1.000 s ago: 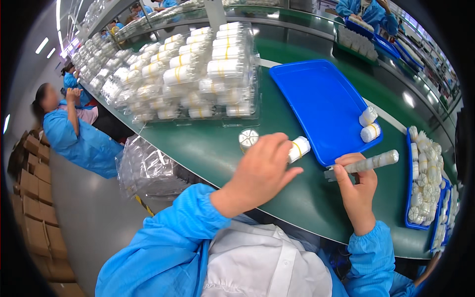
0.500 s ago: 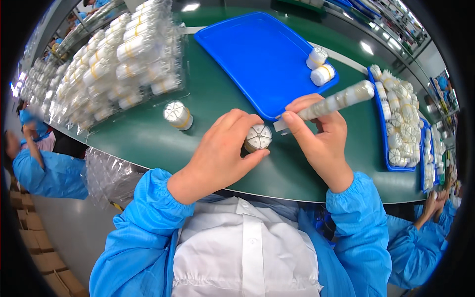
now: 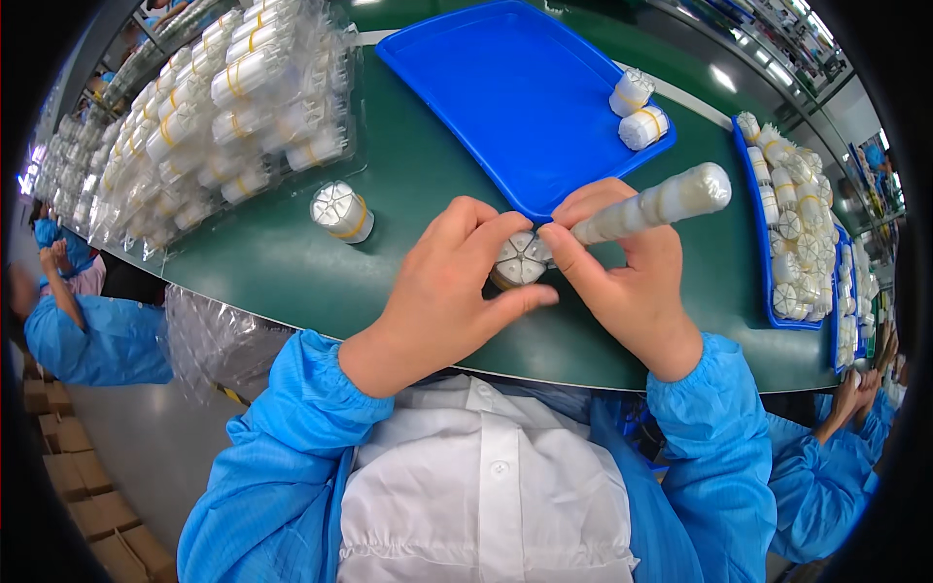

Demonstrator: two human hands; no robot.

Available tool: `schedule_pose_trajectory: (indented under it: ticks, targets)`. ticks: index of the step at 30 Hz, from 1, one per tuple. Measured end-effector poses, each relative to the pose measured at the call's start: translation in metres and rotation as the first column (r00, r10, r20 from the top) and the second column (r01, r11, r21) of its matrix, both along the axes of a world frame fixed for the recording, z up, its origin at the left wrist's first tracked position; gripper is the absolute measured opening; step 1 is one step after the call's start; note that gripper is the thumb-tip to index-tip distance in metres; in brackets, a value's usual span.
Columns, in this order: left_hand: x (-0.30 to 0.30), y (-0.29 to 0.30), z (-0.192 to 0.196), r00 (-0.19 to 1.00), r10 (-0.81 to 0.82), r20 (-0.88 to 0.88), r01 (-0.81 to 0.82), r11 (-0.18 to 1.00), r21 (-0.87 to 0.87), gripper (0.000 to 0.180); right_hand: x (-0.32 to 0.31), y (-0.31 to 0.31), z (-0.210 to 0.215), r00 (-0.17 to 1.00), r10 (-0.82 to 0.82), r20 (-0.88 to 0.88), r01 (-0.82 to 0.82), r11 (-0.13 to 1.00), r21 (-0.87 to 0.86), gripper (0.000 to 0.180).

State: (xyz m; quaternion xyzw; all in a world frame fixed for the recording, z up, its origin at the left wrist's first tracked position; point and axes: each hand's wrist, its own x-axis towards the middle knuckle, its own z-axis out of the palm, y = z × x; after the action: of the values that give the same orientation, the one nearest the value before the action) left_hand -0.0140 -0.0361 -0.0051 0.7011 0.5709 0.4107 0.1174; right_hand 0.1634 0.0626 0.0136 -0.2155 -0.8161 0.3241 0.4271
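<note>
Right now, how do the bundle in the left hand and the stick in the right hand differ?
The bundle is short and stubby; the stick is long and slim.
The bundle shows a white end split into wedges; the stick shows a patchy side and rounded tip.
The bundle's end faces the camera; the stick slants up and rightward from the right hand.
Both are mostly whitish.
</note>
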Motion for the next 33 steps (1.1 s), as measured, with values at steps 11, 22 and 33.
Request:
schedule_pose_trajectory:
  ticks: [11,22,33]
  targets:
    - [-0.001,-0.002,-0.004,0.994,-0.037,0.104,0.030,0.998,0.062,0.073,0.000,0.003,0.002,0.996,-0.009,-0.089,-0.003,0.991,-0.137,0.011]
    - [-0.001,0.000,-0.003,1.000,-0.001,-0.003,0.002,0.997,0.073,0.072,-0.005,0.001,-0.004,0.999,0.018,-0.044,-0.018,1.000,-0.005,0.012]
    - [0.000,0.000,-0.013,0.993,-0.062,0.100,0.049,0.990,0.129,0.078,-0.001,0.004,0.001,0.996,-0.003,-0.093,-0.010,0.990,-0.137,0.012]
